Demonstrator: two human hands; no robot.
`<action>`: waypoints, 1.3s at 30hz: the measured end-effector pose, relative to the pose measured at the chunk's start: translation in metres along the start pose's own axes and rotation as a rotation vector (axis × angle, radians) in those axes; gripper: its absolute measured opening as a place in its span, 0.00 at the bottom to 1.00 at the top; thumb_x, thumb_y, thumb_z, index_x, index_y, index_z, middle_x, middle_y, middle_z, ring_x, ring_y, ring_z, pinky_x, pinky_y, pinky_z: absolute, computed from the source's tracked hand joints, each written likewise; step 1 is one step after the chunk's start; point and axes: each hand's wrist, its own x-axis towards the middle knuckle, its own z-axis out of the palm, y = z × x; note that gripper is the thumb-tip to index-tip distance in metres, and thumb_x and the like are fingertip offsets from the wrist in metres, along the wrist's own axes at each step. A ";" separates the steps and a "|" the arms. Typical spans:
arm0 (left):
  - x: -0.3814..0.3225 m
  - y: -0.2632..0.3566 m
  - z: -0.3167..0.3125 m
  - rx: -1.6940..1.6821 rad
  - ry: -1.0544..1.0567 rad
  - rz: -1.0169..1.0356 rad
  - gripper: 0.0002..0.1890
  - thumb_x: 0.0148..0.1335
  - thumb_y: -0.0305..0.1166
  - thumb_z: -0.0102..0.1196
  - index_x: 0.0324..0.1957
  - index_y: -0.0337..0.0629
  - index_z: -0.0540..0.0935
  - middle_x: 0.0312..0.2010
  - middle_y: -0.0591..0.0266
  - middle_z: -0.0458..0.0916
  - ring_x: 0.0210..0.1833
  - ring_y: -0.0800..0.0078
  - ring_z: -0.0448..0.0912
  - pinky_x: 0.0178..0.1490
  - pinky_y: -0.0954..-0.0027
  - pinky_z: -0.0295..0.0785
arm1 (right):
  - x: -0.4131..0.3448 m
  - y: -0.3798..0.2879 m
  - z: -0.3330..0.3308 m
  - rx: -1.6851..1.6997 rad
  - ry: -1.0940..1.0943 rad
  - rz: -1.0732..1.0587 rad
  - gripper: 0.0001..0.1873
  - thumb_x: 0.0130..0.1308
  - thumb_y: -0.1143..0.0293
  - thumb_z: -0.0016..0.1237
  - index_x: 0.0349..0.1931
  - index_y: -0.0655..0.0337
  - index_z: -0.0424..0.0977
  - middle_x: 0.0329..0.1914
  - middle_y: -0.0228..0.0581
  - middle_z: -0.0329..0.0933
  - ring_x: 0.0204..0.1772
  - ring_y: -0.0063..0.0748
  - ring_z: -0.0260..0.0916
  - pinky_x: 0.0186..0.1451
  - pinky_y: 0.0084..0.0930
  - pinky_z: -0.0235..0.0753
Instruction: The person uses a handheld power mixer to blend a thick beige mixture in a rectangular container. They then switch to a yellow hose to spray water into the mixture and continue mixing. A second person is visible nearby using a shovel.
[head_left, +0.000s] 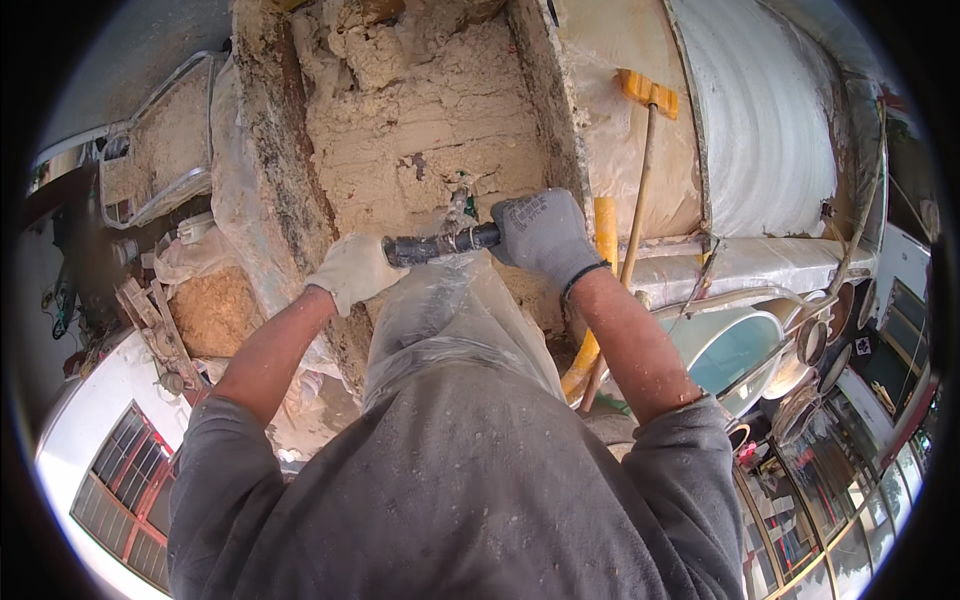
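Both my hands grip a dark crossbar handle (420, 250) in front of my waist. My left hand (356, 270), in an off-white glove, wraps its left end. Around the right end closes my right hand (541, 231), in a grey knitted glove. A caked metal fitting (455, 221) sits at the bar's middle; whatever lies below it is hard to make out. Beyond the bar, damp beige pulp-like material (427, 142) fills a trough, cracked and lumpy on top. The trough's crusted side wall (551, 90) rises at the right. A clear plastic apron (450, 322) hangs from my waist.
Right of the trough lean a yellow-headed broom (649, 94) and a yellow pipe (605, 232). A large pale cylinder (757, 127) stands beyond, with an open tub (731, 352) below. Leftward are a metal-framed cart (161, 146) and a bag of brown crumbly material (214, 311).
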 end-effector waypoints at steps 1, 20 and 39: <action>0.001 -0.001 -0.003 0.008 -0.062 -0.048 0.25 0.57 0.54 0.70 0.43 0.40 0.91 0.39 0.41 0.90 0.48 0.45 0.89 0.53 0.50 0.83 | 0.003 -0.001 -0.001 0.005 -0.058 -0.014 0.15 0.65 0.48 0.57 0.36 0.46 0.86 0.34 0.39 0.89 0.41 0.46 0.89 0.42 0.46 0.84; -0.193 0.057 0.159 -0.141 -0.107 0.040 0.24 0.62 0.54 0.66 0.47 0.46 0.90 0.41 0.45 0.91 0.49 0.45 0.89 0.55 0.50 0.81 | -0.229 -0.056 0.102 0.149 -0.227 0.051 0.16 0.68 0.47 0.55 0.39 0.47 0.87 0.34 0.39 0.89 0.41 0.47 0.89 0.44 0.45 0.84; -0.137 0.026 0.179 0.027 -0.172 -0.031 0.32 0.60 0.55 0.68 0.62 0.50 0.85 0.48 0.42 0.90 0.56 0.44 0.87 0.63 0.49 0.79 | -0.171 -0.057 0.121 0.042 -0.181 0.094 0.16 0.67 0.51 0.54 0.41 0.49 0.89 0.41 0.43 0.90 0.47 0.47 0.89 0.48 0.47 0.84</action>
